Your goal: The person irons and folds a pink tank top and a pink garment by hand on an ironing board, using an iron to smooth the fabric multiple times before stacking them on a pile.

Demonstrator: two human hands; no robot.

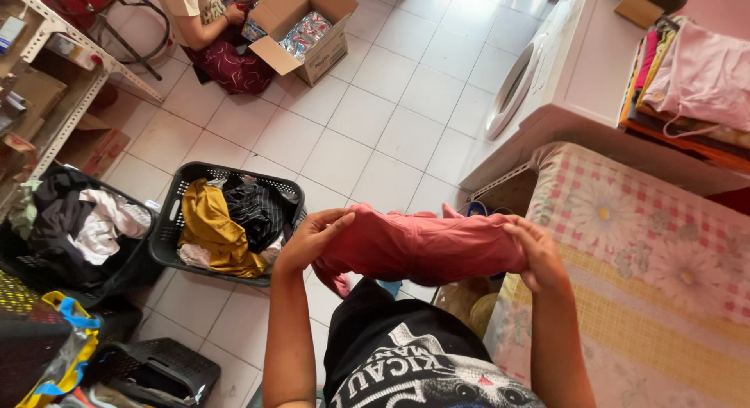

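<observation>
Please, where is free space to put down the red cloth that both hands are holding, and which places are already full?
The checked table cover right of the right hand lies bare. White floor tiles between the black basket and the cardboard box are free too. Both hands grip the red cloth. Crowded: that basket, the darker bin beside it, and the stacked clothes.

- A laundry room, or a small laundry shop in a home.
- A white front-loading washing machine (547,64) stands on a white tiled floor (375,119).
- Black laundry baskets (226,220) hold mixed clothes.
- Folded garments (687,80) are stacked beside a padded ironing counter (648,267) under a flowered, checked cloth.
- Metal shelving (55,80) and an open cardboard box (305,33) stand nearby.
</observation>
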